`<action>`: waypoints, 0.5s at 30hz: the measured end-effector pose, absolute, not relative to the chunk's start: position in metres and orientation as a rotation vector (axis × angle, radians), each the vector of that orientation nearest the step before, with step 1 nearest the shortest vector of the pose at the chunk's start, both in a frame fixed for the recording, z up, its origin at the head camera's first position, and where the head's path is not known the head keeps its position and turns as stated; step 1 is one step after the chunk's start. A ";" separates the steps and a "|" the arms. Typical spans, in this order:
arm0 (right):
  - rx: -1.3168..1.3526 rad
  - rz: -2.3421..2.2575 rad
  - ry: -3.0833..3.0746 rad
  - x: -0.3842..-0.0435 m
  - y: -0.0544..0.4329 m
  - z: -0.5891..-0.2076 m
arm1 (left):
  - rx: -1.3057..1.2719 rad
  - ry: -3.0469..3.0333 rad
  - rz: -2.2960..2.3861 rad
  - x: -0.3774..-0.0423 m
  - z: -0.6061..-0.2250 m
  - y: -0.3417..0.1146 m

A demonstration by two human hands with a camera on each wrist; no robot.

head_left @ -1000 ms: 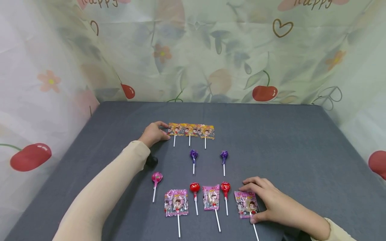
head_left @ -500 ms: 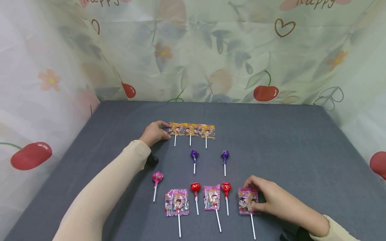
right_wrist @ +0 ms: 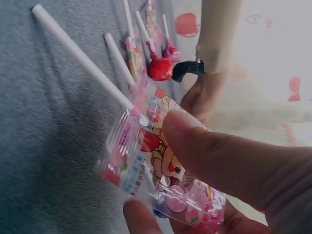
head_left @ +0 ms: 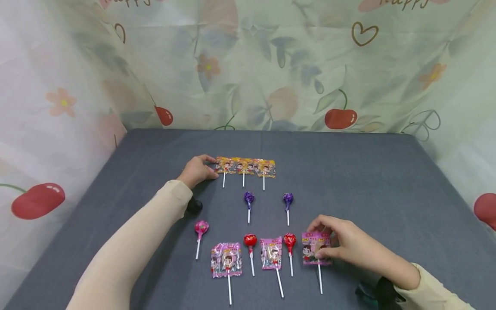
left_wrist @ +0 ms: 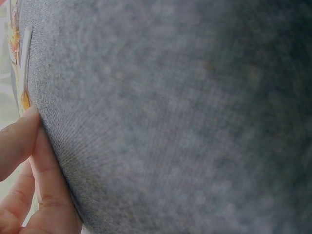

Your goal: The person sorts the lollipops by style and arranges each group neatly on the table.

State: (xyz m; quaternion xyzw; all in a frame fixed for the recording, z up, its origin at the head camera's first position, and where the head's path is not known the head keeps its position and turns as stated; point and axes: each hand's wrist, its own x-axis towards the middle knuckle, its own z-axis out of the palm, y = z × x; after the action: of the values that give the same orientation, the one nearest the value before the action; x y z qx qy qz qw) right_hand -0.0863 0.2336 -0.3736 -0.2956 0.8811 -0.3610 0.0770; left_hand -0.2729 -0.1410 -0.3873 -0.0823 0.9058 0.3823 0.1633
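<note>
A flat pink-wrapped lollipop (right_wrist: pixel 139 168) sits in the right hand (head_left: pixel 342 241), pinched between thumb and fingers at the right end of the near row, beside a red lollipop. Its wrapper is clear, shiny plastic with pink bands and a cartoon face; a straight white stick runs out of the bottom (whether the stick touches the worktop (head_left: pixel 368 181) I cannot tell).

The left hand (head_left: pixel 196 172) reaches to the far row, thumb and forefinger at the left edge of the yellow-wrapped lollipops (head_left: pixel 246 166) – I cannot tell if they pinch or merely touch.

Counted by kind: three yellow-wrapped ones, side by side; two purple lollipops (head_left: pixel 249 198), well apart; two red lollipops (head_left: pixel 250 240); one round pink lollipop (head_left: pixel 201 227) – and three flat pink-wrapped ones, the held one plus two flat packets (head_left: pixel 226 260) lying nearby, eleven lollipops in all
</note>
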 end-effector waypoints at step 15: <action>-0.863 -1.084 2.725 -0.117 0.224 -0.345 | -0.236 2.579 1.077 -0.274 -0.388 -0.141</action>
State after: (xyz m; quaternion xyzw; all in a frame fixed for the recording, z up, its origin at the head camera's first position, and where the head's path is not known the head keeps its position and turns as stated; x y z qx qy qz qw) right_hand -0.1171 0.2240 -0.3450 -0.2819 0.8906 -0.3543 0.0421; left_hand -0.2740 -0.1405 -0.3878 -0.0831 0.9065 0.3785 0.1678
